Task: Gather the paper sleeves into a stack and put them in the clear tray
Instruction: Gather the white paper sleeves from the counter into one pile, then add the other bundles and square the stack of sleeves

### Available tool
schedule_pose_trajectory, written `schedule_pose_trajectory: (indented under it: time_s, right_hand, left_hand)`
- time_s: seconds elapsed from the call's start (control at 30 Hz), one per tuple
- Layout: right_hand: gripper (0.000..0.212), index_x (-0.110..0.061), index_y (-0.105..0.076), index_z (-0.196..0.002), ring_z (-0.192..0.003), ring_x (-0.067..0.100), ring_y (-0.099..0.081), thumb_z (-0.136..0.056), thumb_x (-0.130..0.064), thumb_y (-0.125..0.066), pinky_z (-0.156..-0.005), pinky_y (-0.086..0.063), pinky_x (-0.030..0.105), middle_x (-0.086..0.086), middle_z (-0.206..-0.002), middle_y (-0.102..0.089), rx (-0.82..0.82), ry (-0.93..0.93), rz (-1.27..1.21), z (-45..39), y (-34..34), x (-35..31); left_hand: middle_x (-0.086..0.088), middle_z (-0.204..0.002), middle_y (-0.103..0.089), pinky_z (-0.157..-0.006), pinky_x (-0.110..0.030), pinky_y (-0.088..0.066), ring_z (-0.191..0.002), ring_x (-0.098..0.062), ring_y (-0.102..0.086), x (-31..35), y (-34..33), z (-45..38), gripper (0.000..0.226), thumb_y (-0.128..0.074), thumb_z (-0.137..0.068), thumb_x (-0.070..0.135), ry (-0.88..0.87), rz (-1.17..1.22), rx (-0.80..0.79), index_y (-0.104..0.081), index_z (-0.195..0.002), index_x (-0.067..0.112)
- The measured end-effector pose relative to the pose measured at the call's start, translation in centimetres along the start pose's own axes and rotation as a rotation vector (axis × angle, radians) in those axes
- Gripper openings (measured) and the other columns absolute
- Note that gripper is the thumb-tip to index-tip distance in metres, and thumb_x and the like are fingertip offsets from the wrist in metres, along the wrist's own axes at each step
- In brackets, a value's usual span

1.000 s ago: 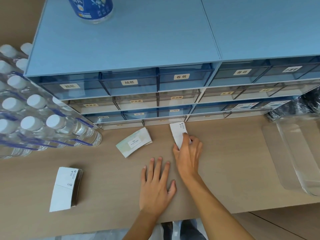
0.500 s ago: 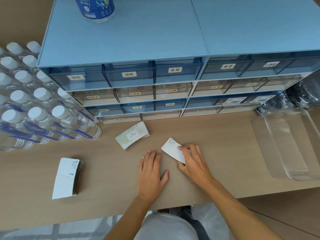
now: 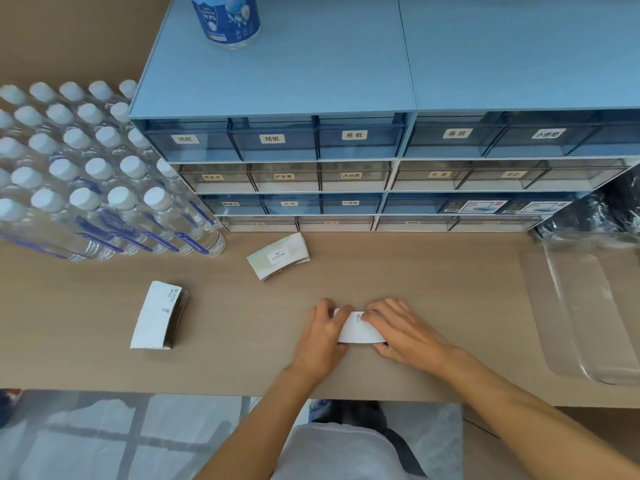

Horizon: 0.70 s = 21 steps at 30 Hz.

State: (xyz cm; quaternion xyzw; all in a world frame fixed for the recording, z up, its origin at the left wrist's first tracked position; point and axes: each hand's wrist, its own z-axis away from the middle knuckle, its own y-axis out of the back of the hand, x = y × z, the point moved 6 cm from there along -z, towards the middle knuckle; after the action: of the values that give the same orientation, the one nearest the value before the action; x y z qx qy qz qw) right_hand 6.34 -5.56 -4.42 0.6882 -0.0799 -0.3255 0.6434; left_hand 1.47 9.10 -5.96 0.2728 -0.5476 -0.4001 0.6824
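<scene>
Not far along, judging by the layout. Clear tray (image 3: 588,306) at the right edge of the desk (image 3: 433,265), apparently holding nothing, cut off by the frame on its right. Larger pile of paper sleeves (image 3: 157,320) toward the left end of the desk, well apart from the rest. Smaller pile (image 3: 278,256) near the back edge, just in front of the drawer cabinet (image 3: 311,174). White sleeve (image 3: 360,329) near the front edge at the middle, pinched between both hands: left hand (image 3: 318,336) curled onto its left end, right hand (image 3: 403,332) covering its right end. Left to do: merging all three, then carrying the stack to the tray. Hidden under the fingers: both ends of the held sleeve; single or several, impossible to tell.
</scene>
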Motion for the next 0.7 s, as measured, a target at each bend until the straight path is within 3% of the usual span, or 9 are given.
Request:
schedule_pose_trajectory:
  time_s: [0.17,0.33,0.5,0.7]
  right_hand:
    - [0.038,-0.012,-0.058,-0.115,-0.102,0.028,-0.055,-0.079,-0.025,-0.059,-0.091,-0.047,0.038,0.008,-0.112,-0.06,-0.035,0.064,-0.052,-0.3,0.0,0.1]
    - [0.042,-0.011,-0.056,-0.116,-0.104,0.03,-0.056,-0.078,-0.026,-0.062,-0.087,-0.05,0.043,0.009,-0.116,-0.06,-0.079,0.08,-0.066,-0.6,0.1,0.2]
    - [0.055,-0.014,-0.051,-0.128,-0.115,0.023,-0.047,-0.079,-0.029,-0.071,-0.099,-0.041,0.035,0.005,-0.127,-0.055,-0.057,-0.026,-0.124,0.0,0.4,1.5]
    - [0.048,-0.011,-0.053,-0.125,-0.112,0.023,-0.046,-0.081,-0.022,-0.069,-0.098,-0.042,0.031,0.004,-0.123,-0.053,-0.028,-0.102,-0.145,0.9,0.2,1.3]
  left_hand:
    - [-0.012,-0.118,-0.043,-0.089,-0.045,-0.048,-0.1,-0.033,-0.047,0.3,0.0,-0.2,0.046,-0.066,-0.084,0.018,0.147,0.011,-0.015,-0.053,-0.128,0.015]
    - [-0.014,-0.12,-0.044,-0.087,-0.046,-0.049,-0.097,-0.039,-0.054,0.3,0.7,-1.1,0.045,-0.07,-0.081,0.02,0.172,-0.055,-0.099,-0.052,-0.121,0.009]
    - [-0.015,-0.116,-0.046,-0.084,-0.045,-0.051,-0.094,-0.039,-0.058,-0.3,1.0,-1.3,0.044,-0.072,-0.077,0.018,0.146,-0.049,-0.095,-0.054,-0.116,0.007]
    - [-0.014,-0.114,-0.045,-0.085,-0.043,-0.052,-0.093,-0.036,-0.057,-0.6,1.0,-1.3,0.048,-0.073,-0.073,0.014,0.128,0.019,-0.102,-0.054,-0.116,0.007]
